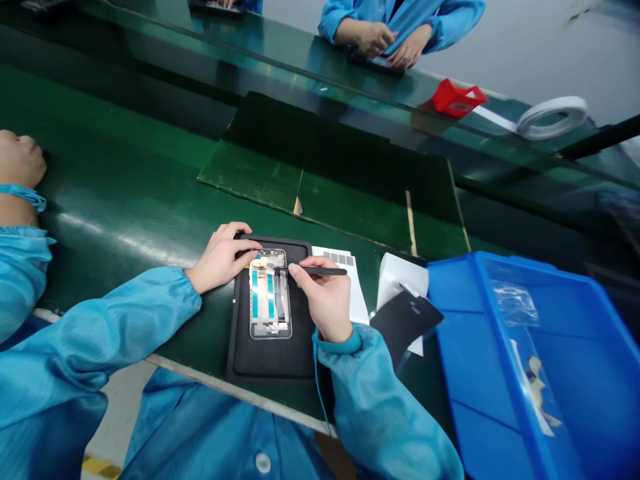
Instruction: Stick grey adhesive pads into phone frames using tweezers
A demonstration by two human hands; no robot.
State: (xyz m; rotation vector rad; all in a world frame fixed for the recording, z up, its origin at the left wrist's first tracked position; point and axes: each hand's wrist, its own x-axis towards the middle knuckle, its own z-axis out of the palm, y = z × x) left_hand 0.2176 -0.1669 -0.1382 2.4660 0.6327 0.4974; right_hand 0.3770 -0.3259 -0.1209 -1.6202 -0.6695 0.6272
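An opened smartphone (263,293), its inner parts and blue-green strips showing, lies face up on a black tray (240,347). At its upper left corner, the thumb and a finger of my left hand (223,259) are closed on the edge, while another finger stretches past it. My right hand (327,297) grips black tweezers (325,271) whose tip points left at the phone's upper right part. What the tip touches is too small to make out. White sheets (353,287) with grey squares lie just right of the tray.
A blue bin (465,320) stands at the right, with clear plastic bags inside. Before it are a black sheet (405,323) and white paper (397,273). A co-worker's arm (23,167) is at the left; another's hands (380,43) work across the bench, near a red box (456,99) and tape roll (553,119).
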